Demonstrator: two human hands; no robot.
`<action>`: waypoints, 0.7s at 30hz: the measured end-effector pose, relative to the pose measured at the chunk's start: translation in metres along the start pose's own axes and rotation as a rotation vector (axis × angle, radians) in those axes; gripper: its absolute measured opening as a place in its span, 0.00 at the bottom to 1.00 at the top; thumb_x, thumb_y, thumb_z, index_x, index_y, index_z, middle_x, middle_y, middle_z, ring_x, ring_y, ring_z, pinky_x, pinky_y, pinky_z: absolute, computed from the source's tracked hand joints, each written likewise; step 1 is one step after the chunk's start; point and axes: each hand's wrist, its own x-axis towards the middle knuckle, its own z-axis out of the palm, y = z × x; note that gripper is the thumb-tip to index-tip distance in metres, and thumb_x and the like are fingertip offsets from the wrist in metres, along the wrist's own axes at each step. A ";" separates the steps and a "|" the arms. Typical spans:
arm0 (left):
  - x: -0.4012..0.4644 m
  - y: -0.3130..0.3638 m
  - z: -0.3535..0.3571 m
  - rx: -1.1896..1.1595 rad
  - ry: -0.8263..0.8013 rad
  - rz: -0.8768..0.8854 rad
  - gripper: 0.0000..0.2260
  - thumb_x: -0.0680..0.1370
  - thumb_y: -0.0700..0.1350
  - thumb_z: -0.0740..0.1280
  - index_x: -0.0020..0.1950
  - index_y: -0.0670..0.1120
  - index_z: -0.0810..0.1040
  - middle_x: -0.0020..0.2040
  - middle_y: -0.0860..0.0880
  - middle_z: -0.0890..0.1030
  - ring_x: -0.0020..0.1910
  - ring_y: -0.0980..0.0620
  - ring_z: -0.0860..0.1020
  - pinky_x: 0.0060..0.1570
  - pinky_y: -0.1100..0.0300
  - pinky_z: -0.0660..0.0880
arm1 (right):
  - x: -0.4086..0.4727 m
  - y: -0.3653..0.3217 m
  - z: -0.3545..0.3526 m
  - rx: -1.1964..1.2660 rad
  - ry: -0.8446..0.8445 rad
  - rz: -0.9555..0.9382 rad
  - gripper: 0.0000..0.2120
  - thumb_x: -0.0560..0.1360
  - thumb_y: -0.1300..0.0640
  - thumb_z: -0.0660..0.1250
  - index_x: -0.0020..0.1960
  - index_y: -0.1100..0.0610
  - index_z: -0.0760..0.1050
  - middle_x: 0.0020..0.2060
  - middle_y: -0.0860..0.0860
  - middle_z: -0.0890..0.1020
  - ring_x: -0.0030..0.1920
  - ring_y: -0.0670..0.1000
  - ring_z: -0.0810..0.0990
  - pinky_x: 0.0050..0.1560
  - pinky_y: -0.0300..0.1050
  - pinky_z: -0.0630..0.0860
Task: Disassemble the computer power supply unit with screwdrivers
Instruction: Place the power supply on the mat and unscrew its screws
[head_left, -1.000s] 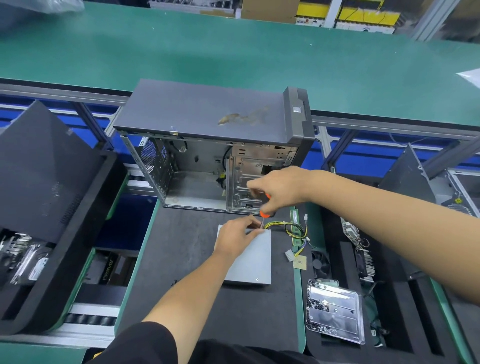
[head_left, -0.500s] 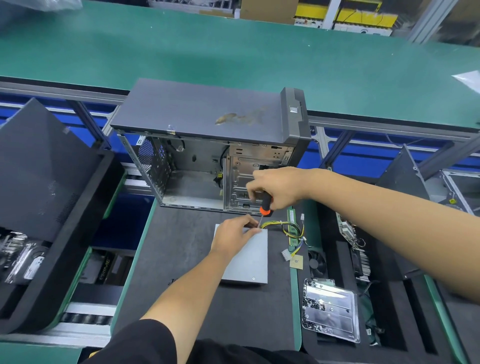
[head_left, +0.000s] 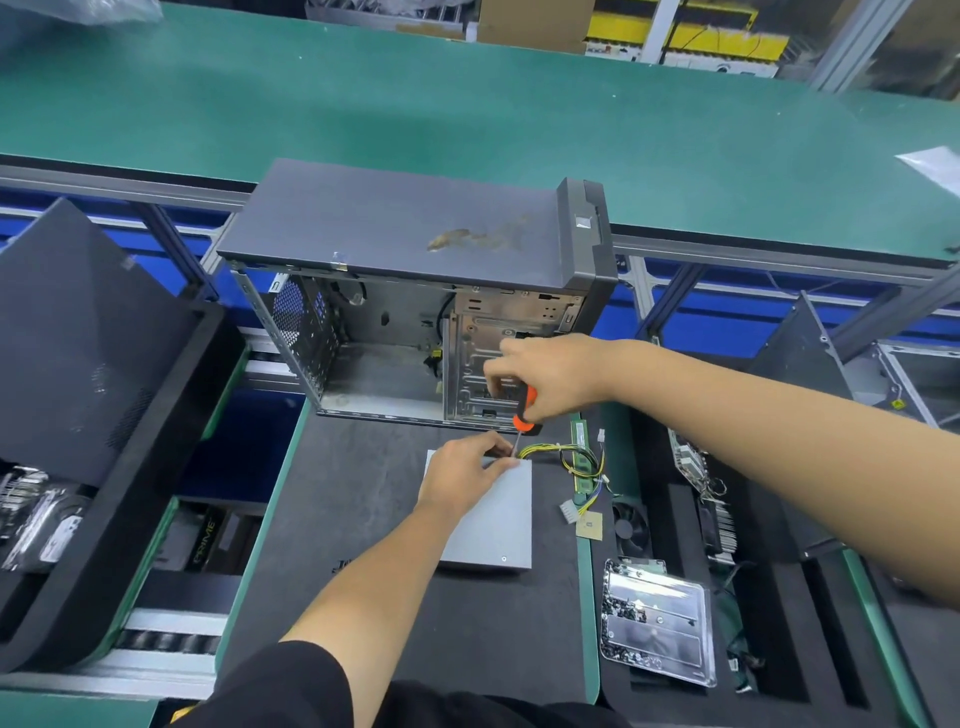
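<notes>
Sleeve, black, lies nearest at the bottom edge, and from it the left forearm reaches up over the dark mat that covers the worktop. To the right of the mat a clear plastic tray sits in a black foam insert.

On the mat lies the PSU, a flat grey metal box, with one screw visible near its front right corner. The left hand rests on the box's far left part, fingers curled and pinching at the far edge beside the screwdriver tip. Yellow and black cables run out of the box's far right corner to a white connector lying just right of the box. A green RAM stick lies along the mat's right edge under those cables, and a small fan sits in the foam beyond it.

Above the box's far edge the right hand grips the screwdriver by its orange and black handle, its shaft pointing down and slightly left to the far edge of the box, close to the left fingers.

Behind the hands stands an open PC case, side panel off, its inside mostly bare metal. A dark panel leans in foam at the left. Farthest off runs a green conveyor.
</notes>
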 end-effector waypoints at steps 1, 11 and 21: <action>0.000 0.000 0.000 -0.001 0.001 -0.002 0.07 0.76 0.58 0.74 0.49 0.57 0.83 0.46 0.65 0.84 0.48 0.66 0.80 0.50 0.64 0.77 | 0.001 -0.001 0.000 -0.109 0.022 0.046 0.16 0.77 0.46 0.63 0.63 0.47 0.69 0.47 0.49 0.72 0.40 0.54 0.72 0.31 0.45 0.60; -0.002 0.002 -0.001 -0.036 0.022 -0.006 0.06 0.75 0.57 0.75 0.48 0.58 0.83 0.45 0.67 0.83 0.47 0.67 0.80 0.47 0.69 0.75 | -0.004 -0.003 -0.007 0.175 0.001 -0.023 0.12 0.69 0.63 0.63 0.45 0.46 0.74 0.45 0.45 0.69 0.43 0.48 0.75 0.32 0.43 0.63; -0.002 0.003 -0.003 -0.019 0.009 0.003 0.06 0.76 0.56 0.74 0.49 0.56 0.83 0.45 0.65 0.84 0.46 0.71 0.78 0.44 0.75 0.71 | 0.004 -0.003 0.001 -0.203 0.078 0.057 0.07 0.81 0.47 0.56 0.50 0.50 0.64 0.33 0.49 0.70 0.32 0.54 0.68 0.31 0.47 0.60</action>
